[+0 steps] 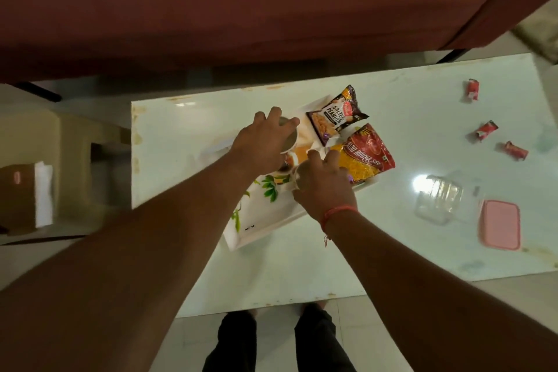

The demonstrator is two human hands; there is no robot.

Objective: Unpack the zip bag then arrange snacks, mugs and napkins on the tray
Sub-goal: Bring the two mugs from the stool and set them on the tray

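Note:
A white tray (pixel 256 220) with a leaf print lies slanted on the table's middle. On it my left hand (pixel 262 142) grips a white mug (pixel 291 142) from above by its rim. My right hand (pixel 324 184) grips a second white mug (pixel 297 178) just in front of the first, mostly hidden under my fingers. At the tray's far end lie a dark salted peanuts pack (pixel 335 115) and a red and yellow bhujia pack (pixel 365 154). No napkins show on the tray.
The pale glossy table (pixel 422 118) carries three small red sachets (pixel 486 130) at the right, a crumpled clear zip bag (pixel 437 199) and a pink lidded box (pixel 501 223). A maroon sofa (pixel 241 3) stands beyond. A cardboard box with white paper (pixel 42 193) sits at the left.

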